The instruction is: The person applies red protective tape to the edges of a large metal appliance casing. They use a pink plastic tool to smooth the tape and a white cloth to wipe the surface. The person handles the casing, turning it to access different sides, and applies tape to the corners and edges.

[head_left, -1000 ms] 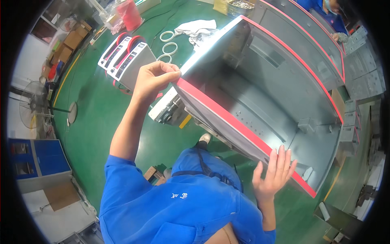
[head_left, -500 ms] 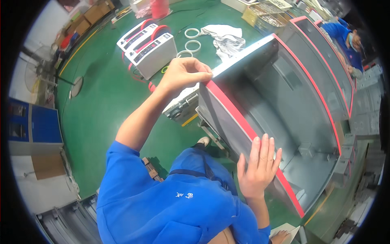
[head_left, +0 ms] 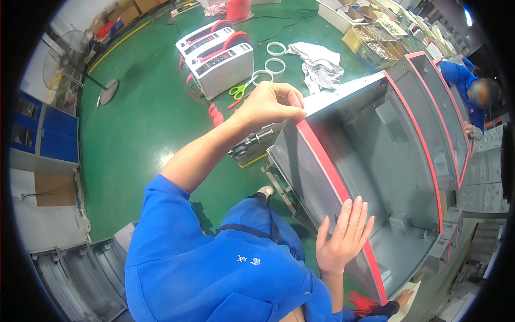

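The person wears a blue shirt (head_left: 214,263), and the two hands are well apart, both at the near rim of an open grey metal box (head_left: 370,161). This box lies in front and to the right, with its opening turned up. A strip of red tape (head_left: 331,174) runs along the near rim. The right hand (head_left: 343,236) has its fingers stretched out flat over this strip, toward the rim's lower end; how hard it presses, I cannot tell. The left hand (head_left: 273,104) has thumb and forefinger pinched on the tape's end, at the upper left corner of the box.

The green floor (head_left: 123,139) is smooth and a little shiny. Beyond the left hand there are green-handled scissors (head_left: 238,91), three pale rings (head_left: 276,73) and a crumpled white cloth (head_left: 319,61), the cloth just beyond the box's far left edge. Beside the rings stand two white tape dispensers (head_left: 228,67) with red rolls on top.

Behind the box, more grey boxes (head_left: 434,123) with red edges stand in a row, and at their far end a co-worker in blue (head_left: 456,80) leans over. At the left edge of the floor are a blue cabinet (head_left: 59,134) and a standing fan (head_left: 109,92). A yellow line (head_left: 120,45) follows this edge toward cardboard boxes (head_left: 129,13). At the far right are bins of small parts (head_left: 375,37).
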Action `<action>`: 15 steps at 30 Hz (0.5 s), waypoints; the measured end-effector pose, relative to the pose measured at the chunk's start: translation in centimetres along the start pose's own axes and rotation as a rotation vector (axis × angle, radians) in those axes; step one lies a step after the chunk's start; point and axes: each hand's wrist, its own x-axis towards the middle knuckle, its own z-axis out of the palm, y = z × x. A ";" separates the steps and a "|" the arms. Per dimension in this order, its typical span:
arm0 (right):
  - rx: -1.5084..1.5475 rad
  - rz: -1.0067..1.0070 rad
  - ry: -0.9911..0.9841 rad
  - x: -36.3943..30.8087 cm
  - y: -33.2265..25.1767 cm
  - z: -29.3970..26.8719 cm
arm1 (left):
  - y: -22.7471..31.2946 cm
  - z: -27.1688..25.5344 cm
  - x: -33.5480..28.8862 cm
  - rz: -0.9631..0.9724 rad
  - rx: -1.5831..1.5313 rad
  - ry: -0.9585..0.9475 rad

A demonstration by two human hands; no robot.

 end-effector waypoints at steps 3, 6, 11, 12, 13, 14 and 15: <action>0.005 0.004 0.000 0.1 -0.1 -0.1 | -0.1 0.0 0.0 0.018 -0.004 -0.006; 0.003 0.003 -0.006 0.0 -0.1 -0.1 | -0.1 0.0 -0.1 0.005 -0.010 -0.002; 0.002 0.011 -0.016 0.0 0.1 -0.2 | 0.0 0.2 0.0 -0.019 -0.006 0.004; 0.010 0.009 -0.019 -0.1 0.1 -0.2 | 0.1 0.2 -0.1 -0.021 0.000 0.007; 0.018 0.007 -0.022 -0.1 0.1 -0.2 | 0.1 0.2 -0.2 -0.023 0.007 0.010; 0.026 0.008 -0.025 -0.2 0.0 -0.2 | 0.2 0.2 -0.3 -0.026 0.014 0.011; 0.013 0.005 -0.014 -0.2 0.0 -0.1 | 0.1 0.2 -0.3 -0.019 0.020 0.010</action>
